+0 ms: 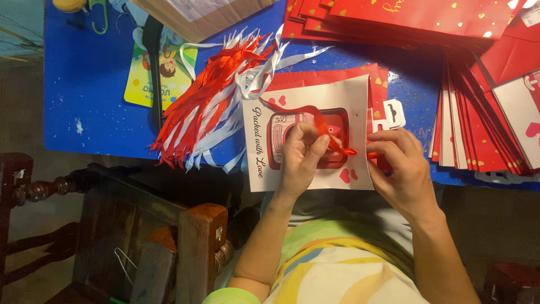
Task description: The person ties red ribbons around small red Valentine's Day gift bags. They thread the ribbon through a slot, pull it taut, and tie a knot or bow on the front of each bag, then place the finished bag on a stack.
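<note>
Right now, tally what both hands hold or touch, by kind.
Red ribbon, pinched by left hand and right hand: 1
White paper bag with red print, under the hands: 1
Total: 2

red ribbon [323, 126]: thin, glossy, looped and curling | lies over the near bag's front, one end running right | paper gift bag [306, 132]: flat, white front with red picture and hearts | near table edge, centre
</note>
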